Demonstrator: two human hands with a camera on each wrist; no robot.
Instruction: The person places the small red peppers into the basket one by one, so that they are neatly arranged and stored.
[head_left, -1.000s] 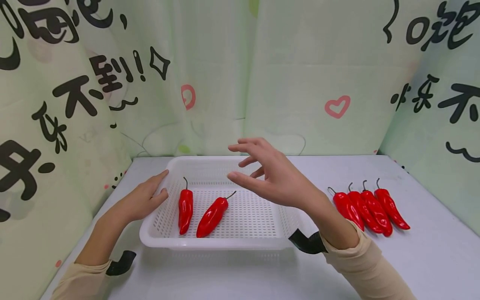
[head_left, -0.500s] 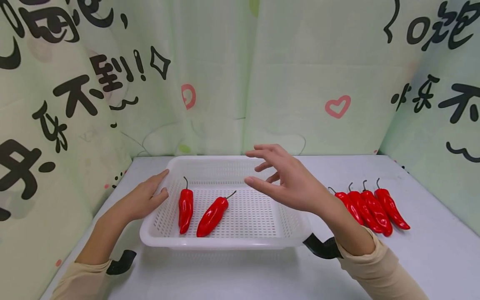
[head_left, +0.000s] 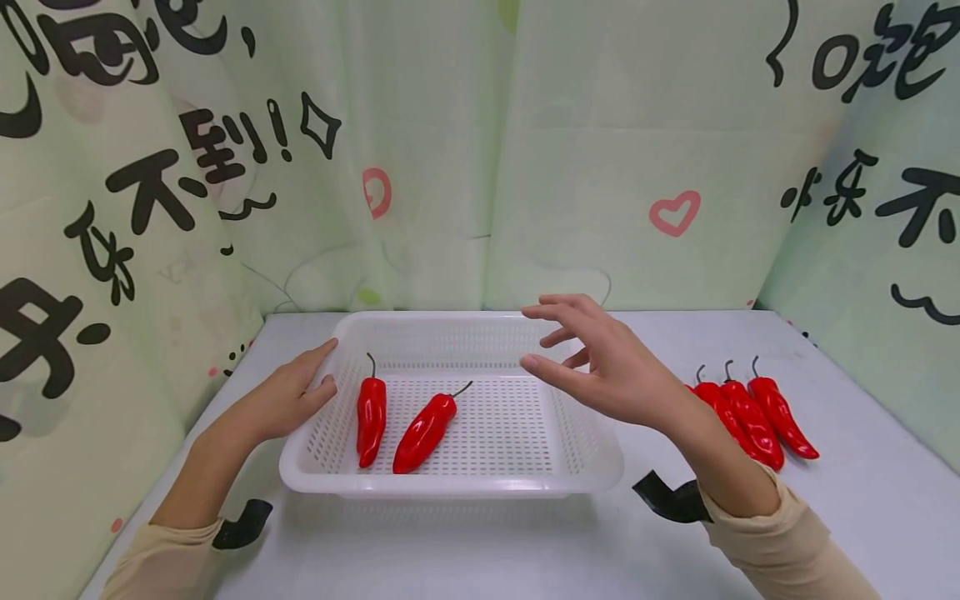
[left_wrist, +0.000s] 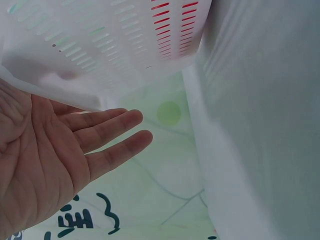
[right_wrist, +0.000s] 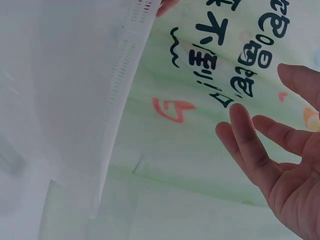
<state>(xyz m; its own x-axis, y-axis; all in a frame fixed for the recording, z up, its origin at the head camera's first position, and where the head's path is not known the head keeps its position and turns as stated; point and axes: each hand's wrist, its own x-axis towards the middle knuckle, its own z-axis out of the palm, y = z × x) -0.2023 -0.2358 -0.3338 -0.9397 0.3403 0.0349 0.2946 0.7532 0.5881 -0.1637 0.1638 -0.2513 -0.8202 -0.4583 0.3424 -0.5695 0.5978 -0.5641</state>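
Observation:
A white perforated plastic basket (head_left: pixel 480 486) stands on the table with two red chili peppers inside. One pepper (head_left: pixel 372 421) lies nearly straight along the left side; the other pepper (head_left: pixel 425 433) slants toward the middle. My left hand (head_left: pixel 288 396) rests with extended fingers on the basket's left rim; in the left wrist view its fingers (left_wrist: pixel 112 130) lie along the outside of the rim. My right hand (head_left: pixel 600 362) hovers over the basket's right side, fingers spread and loosely bent, holding nothing. The right wrist view shows its bare palm (right_wrist: pixel 295 195) and parted fingers.
Several more red chili peppers (head_left: pixel 750 421) lie side by side on the table to the right of the basket, partly hidden by my right forearm. A printed curtain (head_left: pixel 570 167) encloses the table (head_left: pixel 420 558) at the back and sides.
My right hand has moved rightward and slightly down, from above the basket's middle to its right side, with its forearm covering more of the loose peppers. The left hand has stayed put.

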